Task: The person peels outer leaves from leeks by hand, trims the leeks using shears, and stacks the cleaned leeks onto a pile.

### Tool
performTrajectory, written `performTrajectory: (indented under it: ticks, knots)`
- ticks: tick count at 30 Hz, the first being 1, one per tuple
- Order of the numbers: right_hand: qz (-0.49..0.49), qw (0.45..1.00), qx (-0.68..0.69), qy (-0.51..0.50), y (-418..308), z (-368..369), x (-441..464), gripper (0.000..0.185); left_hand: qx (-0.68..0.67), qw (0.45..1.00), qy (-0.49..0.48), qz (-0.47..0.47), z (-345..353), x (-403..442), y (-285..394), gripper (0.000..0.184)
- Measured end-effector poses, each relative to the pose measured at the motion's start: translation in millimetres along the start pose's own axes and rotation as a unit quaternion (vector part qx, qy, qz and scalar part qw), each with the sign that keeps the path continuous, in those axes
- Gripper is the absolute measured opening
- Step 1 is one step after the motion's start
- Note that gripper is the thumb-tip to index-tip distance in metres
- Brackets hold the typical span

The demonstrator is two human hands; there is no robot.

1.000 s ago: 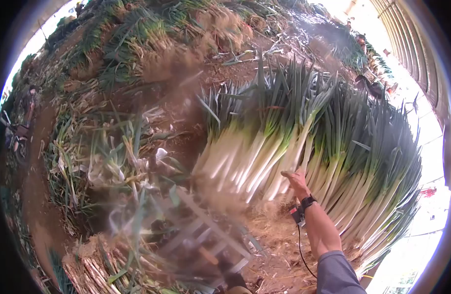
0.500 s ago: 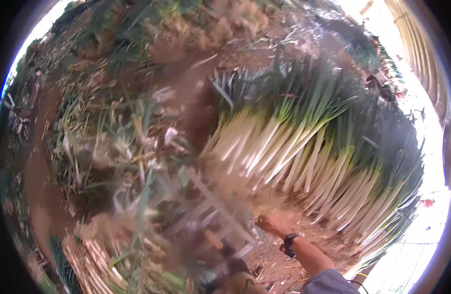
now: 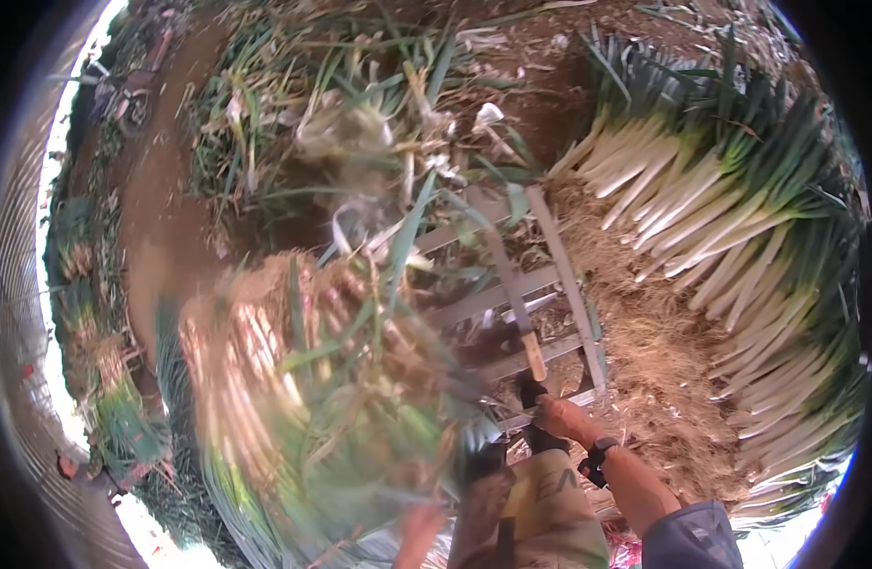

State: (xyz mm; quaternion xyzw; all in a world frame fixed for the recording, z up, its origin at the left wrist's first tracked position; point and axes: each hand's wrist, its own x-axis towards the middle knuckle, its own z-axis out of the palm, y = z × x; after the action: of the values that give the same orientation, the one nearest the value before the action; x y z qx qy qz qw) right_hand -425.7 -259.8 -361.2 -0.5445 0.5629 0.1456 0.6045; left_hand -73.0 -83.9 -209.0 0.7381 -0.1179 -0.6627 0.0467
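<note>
My left hand (image 3: 420, 533) is low in the view, blurred by motion, beside a heap of long green onions (image 3: 256, 379) with rooty ends. Its fingers are smeared, so its grip is unclear. My right hand (image 3: 567, 418), with a black watch on the wrist, has its fingers curled in; anything inside them is hidden. Just above it is the wooden handle of a long-bladed knife (image 3: 531, 353). The knife lies across a slatted frame (image 3: 561, 248) in front of my legs; handle and hand look close but apart.
A long row of green onions (image 3: 678, 204) with white stalks lies on the right, roots toward me. Fibrous root trimmings (image 3: 649, 322) cover the ground between. Loose leaves and peelings (image 3: 360, 123) are piled ahead. More bundles (image 3: 118, 408) lie far left, near a person (image 3: 85, 467).
The view has swung left and down, bringing the rooty heap, my lap and my left hand into sight. My right hand stays curled, now nearer the knife handle.
</note>
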Motion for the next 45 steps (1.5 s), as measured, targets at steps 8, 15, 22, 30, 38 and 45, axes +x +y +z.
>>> performTrajectory:
  ticks: [8,15,22,30,38,45]
  knots:
    - [-0.094,0.995,-0.014,-0.023,-5,81,79,0.072,-0.022,1.000,-0.006,-0.010,15,8,-5,0.040]
    - [-0.048,0.997,-0.058,-0.008,-40,83,109,0.048,-0.057,0.998,-0.028,-0.018,25,16,9,0.048]
    - [-0.149,0.989,0.022,-0.006,-112,12,16,0.029,0.003,0.994,0.001,0.105,24,41,38,0.053]
    - [-0.300,0.949,0.017,-0.092,-170,26,-108,0.035,-0.240,0.945,0.068,0.210,20,17,123,0.053]
    - [-0.412,0.883,-0.195,0.109,-242,30,-135,0.075,-0.267,0.929,0.170,0.191,8,27,85,0.050]
    - [-0.382,0.906,-0.173,0.067,-269,63,-125,0.087,-0.235,0.934,0.210,0.165,-10,14,77,0.059]
